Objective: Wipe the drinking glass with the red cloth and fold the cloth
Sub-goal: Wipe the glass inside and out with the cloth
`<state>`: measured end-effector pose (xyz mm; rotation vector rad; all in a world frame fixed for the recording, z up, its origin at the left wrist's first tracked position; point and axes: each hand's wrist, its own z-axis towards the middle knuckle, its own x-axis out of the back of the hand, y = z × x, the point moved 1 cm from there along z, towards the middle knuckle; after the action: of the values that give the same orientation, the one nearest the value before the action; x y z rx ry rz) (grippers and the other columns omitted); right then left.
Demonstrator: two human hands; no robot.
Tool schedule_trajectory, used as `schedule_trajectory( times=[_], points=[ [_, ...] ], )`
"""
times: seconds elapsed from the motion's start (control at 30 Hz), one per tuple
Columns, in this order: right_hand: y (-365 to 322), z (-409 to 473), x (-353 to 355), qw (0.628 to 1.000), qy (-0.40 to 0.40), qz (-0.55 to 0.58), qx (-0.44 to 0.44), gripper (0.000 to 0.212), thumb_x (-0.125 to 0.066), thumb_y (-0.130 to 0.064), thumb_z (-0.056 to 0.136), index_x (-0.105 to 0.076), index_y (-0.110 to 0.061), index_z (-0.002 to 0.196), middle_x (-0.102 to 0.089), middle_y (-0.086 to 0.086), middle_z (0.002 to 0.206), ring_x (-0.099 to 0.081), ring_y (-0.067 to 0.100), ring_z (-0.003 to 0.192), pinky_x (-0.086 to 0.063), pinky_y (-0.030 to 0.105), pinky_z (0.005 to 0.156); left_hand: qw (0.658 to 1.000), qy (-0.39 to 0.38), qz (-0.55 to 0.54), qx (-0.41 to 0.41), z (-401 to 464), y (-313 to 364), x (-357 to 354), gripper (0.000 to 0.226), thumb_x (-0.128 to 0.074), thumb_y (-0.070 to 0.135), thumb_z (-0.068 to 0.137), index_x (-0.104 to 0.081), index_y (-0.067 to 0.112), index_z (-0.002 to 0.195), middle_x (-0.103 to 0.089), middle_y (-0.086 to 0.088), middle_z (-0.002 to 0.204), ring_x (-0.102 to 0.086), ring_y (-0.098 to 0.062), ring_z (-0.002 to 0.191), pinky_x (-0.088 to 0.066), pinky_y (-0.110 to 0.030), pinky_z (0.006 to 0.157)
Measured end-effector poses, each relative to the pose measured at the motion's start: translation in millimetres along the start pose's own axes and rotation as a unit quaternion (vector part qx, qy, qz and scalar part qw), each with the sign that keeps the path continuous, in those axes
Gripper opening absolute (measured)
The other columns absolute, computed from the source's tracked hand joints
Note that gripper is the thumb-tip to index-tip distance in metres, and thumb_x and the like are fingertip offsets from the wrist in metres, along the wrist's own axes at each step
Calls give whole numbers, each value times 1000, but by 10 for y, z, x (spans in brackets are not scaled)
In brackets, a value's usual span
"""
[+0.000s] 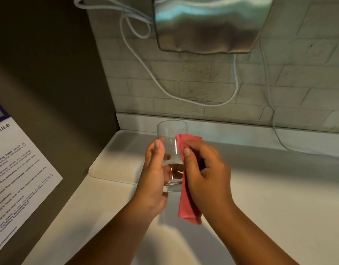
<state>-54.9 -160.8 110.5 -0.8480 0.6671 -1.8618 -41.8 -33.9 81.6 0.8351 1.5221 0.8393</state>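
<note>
A clear drinking glass [172,138] is held upright above the white counter, near the middle of the view. My left hand [154,175] grips its left side and base, thumb up along the wall. My right hand [205,173] presses a red cloth [187,207] against the glass's right side. The cloth is folded into a long strip that reaches from near the rim down past the base and hangs below my palm. Part of the cloth is hidden under my right hand.
A white counter [270,197] with a shallow raised tray area [115,159] lies below. On the tiled wall behind hang a steel appliance [208,23] and loose white cables [184,92]. A printed notice [17,165] is stuck on the dark panel at left.
</note>
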Motion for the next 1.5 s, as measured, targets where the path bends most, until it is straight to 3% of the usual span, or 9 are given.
schedule_trajectory(
  times=[0.13,0.23,0.43,0.57,0.83,0.9,1.07,1.37,1.5],
  points=[
    [-67,-80,-64,984,-64,-132,106,25,-60,-26,97,-67,-28,121,-66,-9,105,-61,5,88,-50,15,76,999,-1,39,11,-28,-118,44,46,-55,65,96,-67,38,132,-81,-8,117,-83,-24,96,-65,-36,73],
    [-59,99,-53,985,-44,-134,100,23,-61,-26,98,-68,-28,119,-67,-7,104,-62,8,89,-52,20,75,998,-3,58,16,-88,-159,9,51,-56,68,88,-65,45,133,-73,-14,134,-78,-35,113,-66,-56,89],
    [79,335,-2,985,16,125,-115,16,-60,-25,99,-68,-39,100,-65,-23,73,-63,-2,68,-49,16,59,998,-4,-59,37,-75,-40,-18,55,-61,66,84,-71,34,128,-77,-20,127,-81,-34,100,-67,-47,76],
    [96,144,-22,964,3,214,-158,14,-61,-19,99,-70,-29,105,-73,-7,91,-71,12,84,-58,27,72,997,2,-64,33,6,13,16,56,-61,65,87,-72,31,129,-79,-17,124,-81,-33,102,-66,-44,74],
    [-79,51,-59,981,-82,-126,126,23,-61,-22,97,-67,-26,119,-66,-5,104,-63,11,89,-55,29,74,999,7,24,32,-16,-62,62,62,-59,68,91,-65,29,140,-78,-13,121,-81,-31,105,-66,-43,81],
    [-91,176,-38,992,-53,-79,77,18,-62,-21,98,-69,-27,113,-67,-10,100,-63,6,88,-53,23,74,998,13,5,54,-39,-96,62,63,-62,73,87,-70,34,135,-73,-17,130,-77,-39,114,-62,-57,95],
    [2,391,119,969,45,185,-158,15,-62,-17,98,-73,-27,96,-67,2,73,-59,13,65,-50,33,59,991,2,-100,89,-3,-38,106,70,-66,78,74,-77,29,123,-81,-14,110,-80,-33,88,-64,-47,71],
    [71,277,328,949,48,256,-177,18,-59,-20,101,-74,-31,98,-65,1,74,-63,8,58,-52,22,51,993,-77,-51,76,-52,124,117,76,-93,45,55,-74,27,127,-84,-3,93,-81,-28,79,-66,-51,65],
    [59,243,327,948,44,264,-173,18,-60,-20,100,-74,-32,98,-67,-2,72,-63,9,57,-53,24,51,990,-37,-98,89,-10,129,111,58,-81,47,75,-73,18,125,-77,-9,93,-76,-27,78,-56,-50,88]
  ],
)
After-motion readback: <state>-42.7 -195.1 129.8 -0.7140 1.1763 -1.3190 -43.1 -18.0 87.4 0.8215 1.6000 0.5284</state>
